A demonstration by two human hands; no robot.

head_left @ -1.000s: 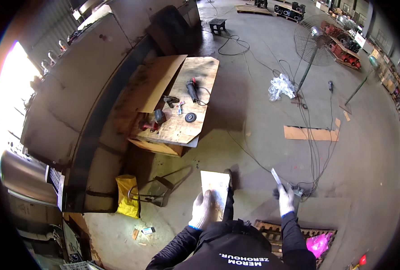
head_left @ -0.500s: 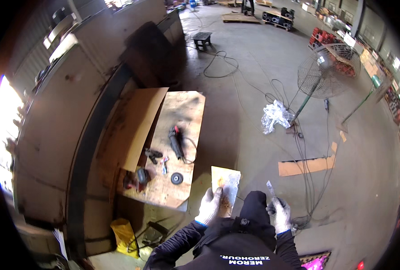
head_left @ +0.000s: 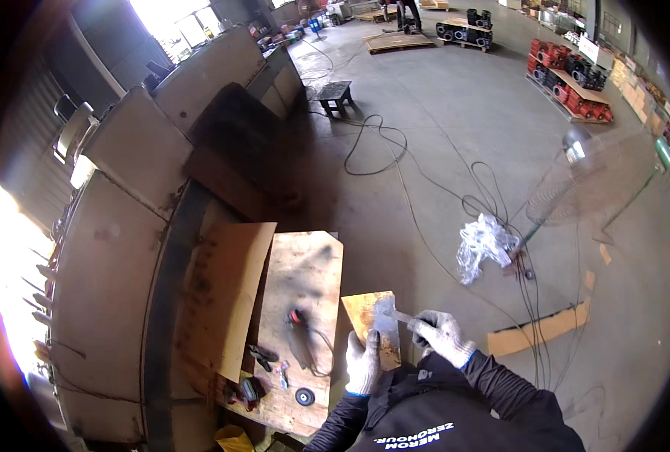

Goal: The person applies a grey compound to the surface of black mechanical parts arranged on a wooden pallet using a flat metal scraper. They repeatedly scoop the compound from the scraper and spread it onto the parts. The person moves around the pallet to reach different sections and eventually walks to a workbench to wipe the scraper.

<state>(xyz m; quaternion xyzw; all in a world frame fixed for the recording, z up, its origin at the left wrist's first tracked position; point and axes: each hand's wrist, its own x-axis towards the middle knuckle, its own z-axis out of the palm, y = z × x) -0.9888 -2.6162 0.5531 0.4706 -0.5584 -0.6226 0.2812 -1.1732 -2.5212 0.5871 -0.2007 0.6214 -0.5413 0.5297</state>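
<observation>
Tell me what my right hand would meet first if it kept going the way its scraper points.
Probably the rusty metal plate in the left hand: the scraper in the right hand already reaches its face, though contact is unclear.

- Daylight blows out white at nine o'clock and again near eleven o'clock.
- The concrete floor point(head_left: 455, 128) is evenly lit, with soft shadows.
- A fisheye black rim bends straight edges.
- Motion blur smears the fan point(head_left: 584, 177).
</observation>
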